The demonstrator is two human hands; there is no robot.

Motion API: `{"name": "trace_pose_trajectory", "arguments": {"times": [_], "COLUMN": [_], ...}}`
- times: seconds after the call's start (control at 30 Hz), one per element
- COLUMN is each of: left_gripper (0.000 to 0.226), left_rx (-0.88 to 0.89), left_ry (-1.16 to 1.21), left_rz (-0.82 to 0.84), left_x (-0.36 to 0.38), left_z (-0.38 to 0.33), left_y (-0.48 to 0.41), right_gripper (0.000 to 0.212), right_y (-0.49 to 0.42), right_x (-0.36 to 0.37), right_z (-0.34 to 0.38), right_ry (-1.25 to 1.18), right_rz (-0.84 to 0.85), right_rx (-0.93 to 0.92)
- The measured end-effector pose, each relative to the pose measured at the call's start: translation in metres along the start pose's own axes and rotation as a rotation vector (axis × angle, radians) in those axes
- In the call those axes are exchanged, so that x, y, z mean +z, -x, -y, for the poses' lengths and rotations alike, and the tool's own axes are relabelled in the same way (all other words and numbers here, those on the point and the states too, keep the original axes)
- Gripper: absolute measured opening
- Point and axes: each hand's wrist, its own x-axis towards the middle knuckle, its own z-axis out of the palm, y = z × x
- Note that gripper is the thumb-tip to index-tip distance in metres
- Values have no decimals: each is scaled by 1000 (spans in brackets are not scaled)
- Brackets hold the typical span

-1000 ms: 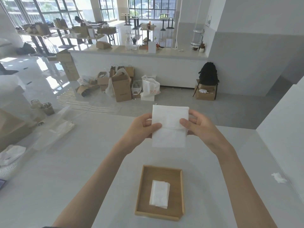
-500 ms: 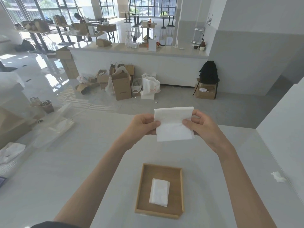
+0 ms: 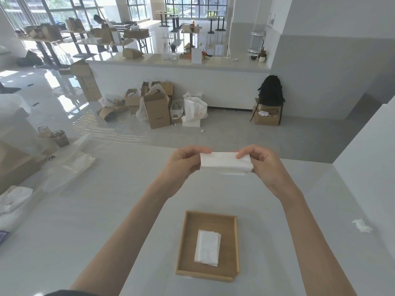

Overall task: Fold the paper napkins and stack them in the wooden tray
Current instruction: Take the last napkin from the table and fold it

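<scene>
I hold a white paper napkin [image 3: 225, 163] in the air, folded into a flat horizontal strip. My left hand [image 3: 183, 162] pinches its left end and my right hand [image 3: 261, 163] pinches its right end. Below, near me on the white table, lies the wooden tray [image 3: 184, 242]. Inside the tray rests a small stack of folded white napkins [image 3: 207, 247], set lengthwise in the middle.
A crumpled scrap of white paper [image 3: 361, 225] lies at the table's right. Clear plastic bags [image 3: 72, 165] and white wrappers [image 3: 15, 196] sit at the table's left side. A white wall [image 3: 367, 159] borders the right edge. Boxes and bags stand on the floor beyond.
The napkin hung as a tall sheet between my hands; its lower half has been folded up, so it is now a short wide strip. Both hands stayed at about the same height.
</scene>
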Motion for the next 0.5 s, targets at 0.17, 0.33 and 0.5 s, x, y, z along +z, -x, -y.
{"name": "trace_pose_trajectory", "arguments": {"times": [0.17,0.33,0.5], "left_gripper": [28,30,29], "left_rx": [-152,-99,25], "left_ry": [124,-47,-124], "left_rz": [-43,-126,-228], "left_x": [4,6,9], "left_z": [-1,7,11], "left_y": [2,5,17], "right_gripper": [34,27,41], "right_y": [0,-2,4], "right_x": [2,2,17], "right_z": [-3,-10,-26], "right_ry": [136,-53,-300], "right_rz": [-37,-44,19], "right_rx": [-34,96,330]}}
